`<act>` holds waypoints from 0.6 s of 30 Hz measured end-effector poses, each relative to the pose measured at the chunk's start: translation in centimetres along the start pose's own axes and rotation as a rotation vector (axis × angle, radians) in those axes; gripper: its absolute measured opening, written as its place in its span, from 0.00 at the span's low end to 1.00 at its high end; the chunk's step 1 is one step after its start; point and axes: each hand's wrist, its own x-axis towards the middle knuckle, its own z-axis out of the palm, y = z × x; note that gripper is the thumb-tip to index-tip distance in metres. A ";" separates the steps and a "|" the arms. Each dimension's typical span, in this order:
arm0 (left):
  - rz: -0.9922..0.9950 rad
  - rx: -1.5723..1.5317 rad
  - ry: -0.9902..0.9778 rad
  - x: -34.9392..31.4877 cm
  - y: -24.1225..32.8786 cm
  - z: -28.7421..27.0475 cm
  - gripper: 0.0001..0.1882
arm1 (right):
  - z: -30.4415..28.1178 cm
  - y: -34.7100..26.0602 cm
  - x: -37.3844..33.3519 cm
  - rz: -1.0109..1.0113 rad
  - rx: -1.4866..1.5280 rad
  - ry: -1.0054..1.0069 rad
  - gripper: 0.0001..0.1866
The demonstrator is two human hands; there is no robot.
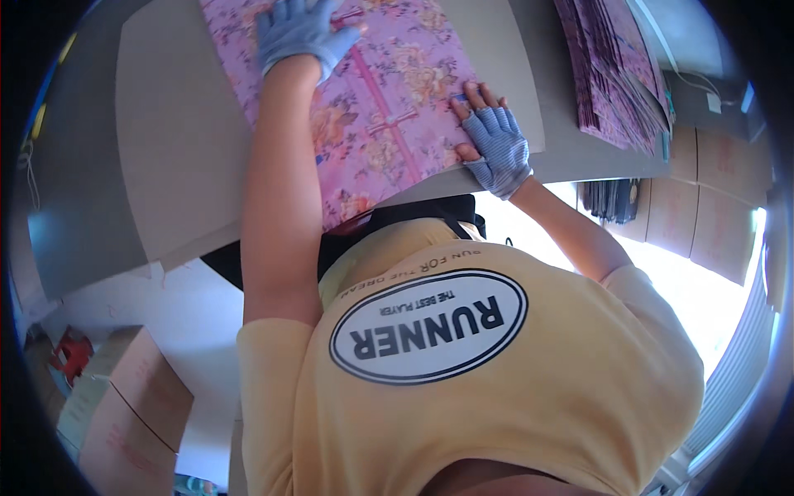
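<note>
A pink sheet (413,62) with a printed floral pattern lies flat and slightly slanted on the work surface. A darker pink ribbon-like band with small bows (392,121) runs lengthwise down it; whether it is printed or attached I cannot tell. Over the far left part of the sheet, my left hand (299,37), in a blue-grey fingerless glove, rests with its fingers spread. My right hand (499,146), gloved alike in stripes, lies flat with fingers stretched at the sheet's right edge. Neither hand grips anything.
Under the sheet is a large grey-beige board (178,140) on a grey table (70,207). To the far right stands a fanned stack of similar floral pieces (616,74). Brown cartons sit at lower left (132,413) and at right (703,198).
</note>
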 end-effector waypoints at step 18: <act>0.062 0.338 0.041 0.7 -1.1 2.7 0.37 | -2.3 -1.5 -2.1 0.935 1.752 -0.026 0.24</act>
